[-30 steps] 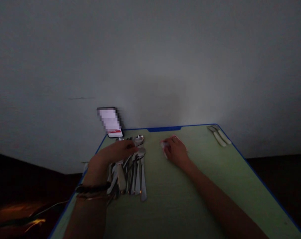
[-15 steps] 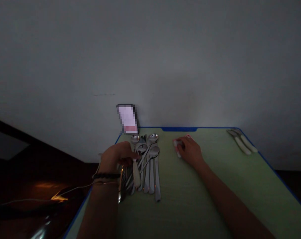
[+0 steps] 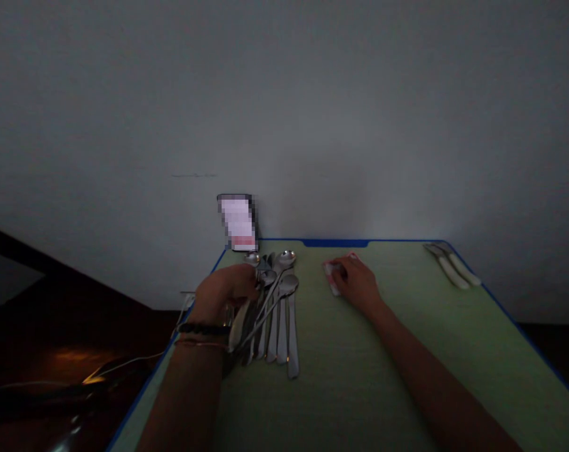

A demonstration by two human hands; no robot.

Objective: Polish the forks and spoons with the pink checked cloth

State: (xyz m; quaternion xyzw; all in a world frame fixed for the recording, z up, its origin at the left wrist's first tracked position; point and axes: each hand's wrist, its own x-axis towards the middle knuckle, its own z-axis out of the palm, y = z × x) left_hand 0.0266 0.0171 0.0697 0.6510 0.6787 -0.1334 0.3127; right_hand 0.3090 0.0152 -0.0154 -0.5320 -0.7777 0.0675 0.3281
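My left hand (image 3: 228, 285) is closed over the left side of a cutlery pile, fingers pinched on a white-handled utensil (image 3: 238, 323). Its handle slants down toward my wrist; the hand covers its middle, so its kind is unclear. Beside my fingers lie metal spoons (image 3: 288, 285) with bowls pointing to the wall, and several flat metal handles (image 3: 292, 342) fanned toward me. To the right, my right hand (image 3: 357, 282) rests on the table with fingers curled around a small white-and-pink folded cloth or paper (image 3: 332, 276), partly hidden under the palm.
Two white-handled utensils (image 3: 456, 270) lie side by side at the table's far right. A phone (image 3: 238, 223) with a lit, blurred screen leans on the wall behind the pile. The pale green table (image 3: 340, 376) has a blue edge. A cable (image 3: 138, 359) runs at left.
The white-handled utensil has swung left with my left hand, its handle now slanting toward the wrist. My right hand stays on the cloth or paper. The whole view has shifted slightly.
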